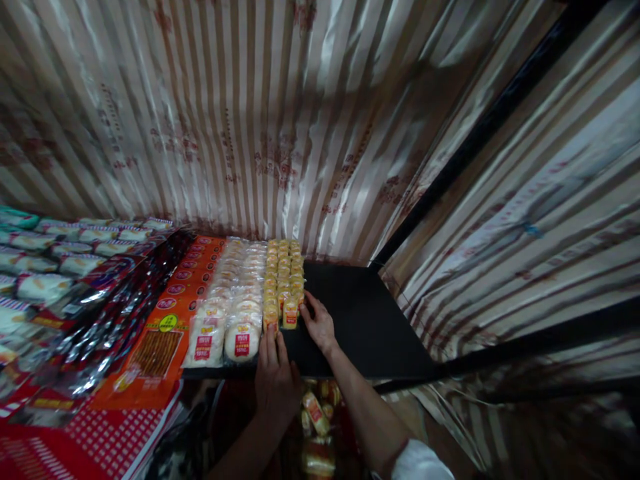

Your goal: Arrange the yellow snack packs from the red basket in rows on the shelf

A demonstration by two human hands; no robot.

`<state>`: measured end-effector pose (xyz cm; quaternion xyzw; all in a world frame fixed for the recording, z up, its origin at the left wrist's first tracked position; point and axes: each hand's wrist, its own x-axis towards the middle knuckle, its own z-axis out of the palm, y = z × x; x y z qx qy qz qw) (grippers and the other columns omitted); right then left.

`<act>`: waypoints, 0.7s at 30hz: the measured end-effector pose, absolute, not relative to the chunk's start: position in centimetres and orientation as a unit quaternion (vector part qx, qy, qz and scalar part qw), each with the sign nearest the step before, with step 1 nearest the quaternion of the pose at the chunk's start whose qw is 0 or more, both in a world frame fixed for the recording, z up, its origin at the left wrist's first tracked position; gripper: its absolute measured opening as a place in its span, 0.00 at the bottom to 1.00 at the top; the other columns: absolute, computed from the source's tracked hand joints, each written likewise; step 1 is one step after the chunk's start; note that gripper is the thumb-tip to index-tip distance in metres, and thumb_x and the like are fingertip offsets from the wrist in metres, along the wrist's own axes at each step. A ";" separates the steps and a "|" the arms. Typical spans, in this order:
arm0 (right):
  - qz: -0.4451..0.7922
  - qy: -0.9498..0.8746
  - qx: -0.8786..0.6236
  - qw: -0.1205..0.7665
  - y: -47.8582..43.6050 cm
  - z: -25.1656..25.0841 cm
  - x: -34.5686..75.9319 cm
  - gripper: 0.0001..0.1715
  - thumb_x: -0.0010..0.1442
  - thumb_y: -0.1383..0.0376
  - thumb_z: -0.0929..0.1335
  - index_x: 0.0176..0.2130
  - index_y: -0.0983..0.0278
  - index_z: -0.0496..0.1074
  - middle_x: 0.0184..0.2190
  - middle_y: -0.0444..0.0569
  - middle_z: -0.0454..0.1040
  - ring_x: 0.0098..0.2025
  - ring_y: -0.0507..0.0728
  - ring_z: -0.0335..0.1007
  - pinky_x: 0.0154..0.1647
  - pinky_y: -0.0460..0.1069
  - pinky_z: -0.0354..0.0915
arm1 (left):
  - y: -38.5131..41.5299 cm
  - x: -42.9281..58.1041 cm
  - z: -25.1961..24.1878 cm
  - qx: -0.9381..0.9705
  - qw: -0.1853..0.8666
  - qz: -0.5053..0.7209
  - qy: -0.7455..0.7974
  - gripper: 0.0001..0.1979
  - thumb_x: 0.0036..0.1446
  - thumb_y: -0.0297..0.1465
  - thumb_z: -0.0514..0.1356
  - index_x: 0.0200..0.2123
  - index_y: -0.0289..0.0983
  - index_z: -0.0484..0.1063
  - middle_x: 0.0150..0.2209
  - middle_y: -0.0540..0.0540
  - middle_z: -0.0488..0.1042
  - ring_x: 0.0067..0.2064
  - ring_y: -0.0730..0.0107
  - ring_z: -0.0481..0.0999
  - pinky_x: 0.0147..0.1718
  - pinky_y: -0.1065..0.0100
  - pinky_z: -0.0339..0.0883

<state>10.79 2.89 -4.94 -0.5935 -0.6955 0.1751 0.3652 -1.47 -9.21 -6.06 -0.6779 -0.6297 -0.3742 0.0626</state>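
Small yellow-wrapped snack packs stand in narrow rows on a black shelf board. At the front of these rows, my left hand rests its outstretched fingertips against the lower part of a yellow pack. My right hand comes in from the right, its thumb and fingertips curled at the right edge of the front yellow snack pack. Left of them, rows of clear-wrapped white round crackers with red labels line the board. Part of my left hand's fingers is dim.
Orange snack-stick bags, dark shiny packets and white-wrapped rolls lie farther left. Below the board, more yellow packs sit in a dark container. A striped curtain hangs behind; black metal bars frame the right.
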 end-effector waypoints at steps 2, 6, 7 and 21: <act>0.191 -0.684 -0.594 0.377 2.8 -4.8 10.7 0.25 0.59 0.56 0.61 0.55 0.59 0.65 0.40 0.47 0.75 0.42 0.56 0.70 0.46 0.53 0.67 | -9.1 -1.3 -6.2 -0.677 0.067 -0.377 -0.629 0.29 0.54 0.22 0.51 0.60 0.24 0.54 0.64 0.29 0.51 0.67 0.49 0.45 0.58 0.49 0.57; 0.255 -0.638 -0.596 0.416 2.7 -4.8 10.8 0.29 0.57 0.55 0.63 0.56 0.59 0.62 0.43 0.48 0.74 0.42 0.56 0.71 0.43 0.52 0.70 | -9.0 -1.0 -6.3 -0.665 0.054 -0.380 -0.641 0.31 0.53 0.22 0.50 0.62 0.25 0.51 0.64 0.30 0.51 0.66 0.49 0.47 0.58 0.49 0.58; 0.269 -0.629 -0.592 0.425 2.7 -5.0 10.8 0.28 0.57 0.55 0.63 0.56 0.60 0.62 0.44 0.49 0.74 0.43 0.57 0.71 0.44 0.53 0.69 | -9.0 -1.0 -6.3 -0.664 0.049 -0.379 -0.643 0.31 0.53 0.22 0.50 0.62 0.26 0.50 0.64 0.30 0.52 0.66 0.49 0.48 0.58 0.50 0.58; 0.030 -0.814 -0.467 0.344 4.1 4.4 7.6 0.20 0.62 0.65 0.58 0.49 0.61 0.71 0.50 0.49 0.72 0.57 0.60 0.57 0.59 0.59 0.54 | -8.8 -0.9 -4.9 -0.630 -0.037 -0.413 -0.657 0.32 0.50 0.20 0.52 0.61 0.24 0.53 0.62 0.30 0.55 0.65 0.50 0.50 0.58 0.52 0.59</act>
